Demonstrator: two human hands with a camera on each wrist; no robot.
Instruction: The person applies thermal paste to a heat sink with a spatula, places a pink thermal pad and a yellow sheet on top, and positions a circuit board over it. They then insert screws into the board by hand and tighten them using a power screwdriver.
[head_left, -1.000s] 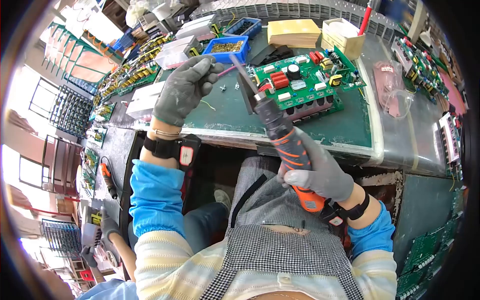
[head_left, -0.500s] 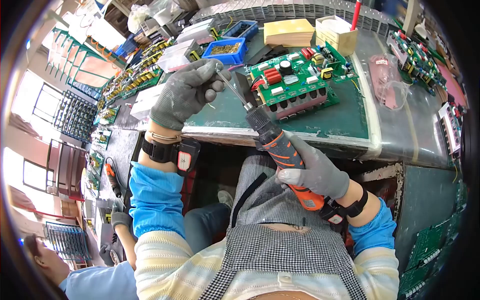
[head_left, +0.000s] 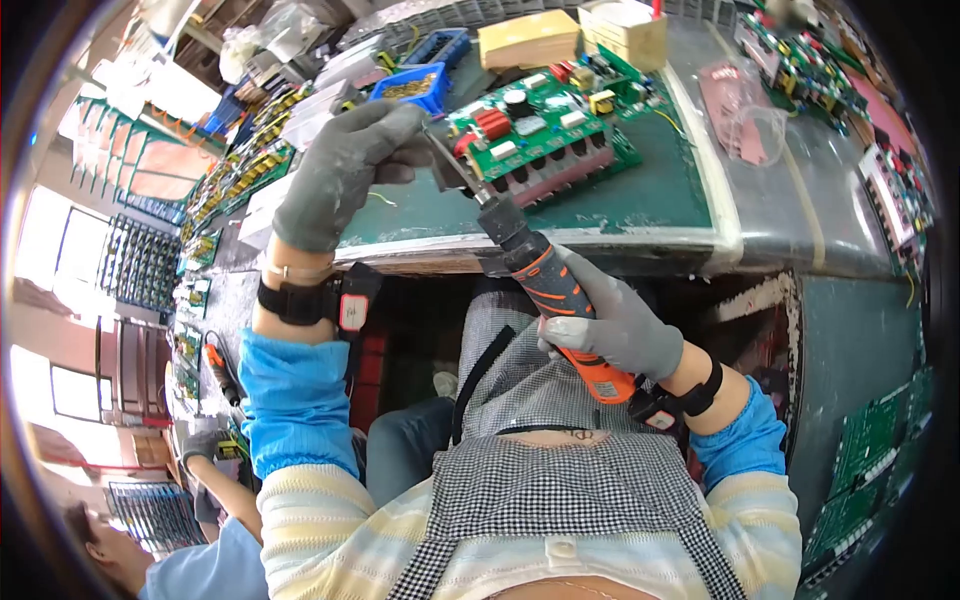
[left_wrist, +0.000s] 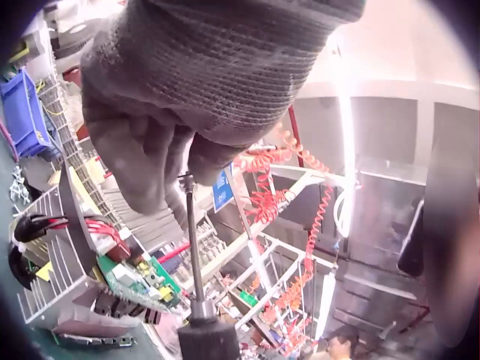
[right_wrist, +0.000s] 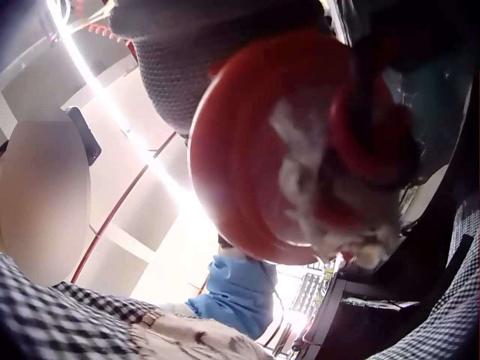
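My right hand (head_left: 620, 320), in a grey glove, grips an orange-and-black electric screwdriver (head_left: 548, 272) that points up and left. Its long bit (left_wrist: 196, 251) reaches to the fingertips of my gloved left hand (head_left: 340, 180). Between those fingers a small metal screw (left_wrist: 186, 181) shows right at the bit's tip; the curled fingers hide part of it. Beyond the bit lies a green circuit board (head_left: 540, 140) with red, white and yellow components, mounted over a finned metal base on the green mat. In the right wrist view the screwdriver's orange rear end (right_wrist: 240, 150) fills the middle.
Behind the board stand a blue tray (head_left: 437, 95) of brass-coloured parts, a yellow stack (head_left: 528, 42) and a cream box (head_left: 630, 40). Loose screws (left_wrist: 19, 184) lie on the mat. Rightward are a pink bag (head_left: 722, 105) and more boards. Another person (head_left: 205, 565) works at left.
The screwdriver has moved left, bringing its bit to the left fingertips, where it remains. The view has shifted, so the board and bench appear farther up and left.
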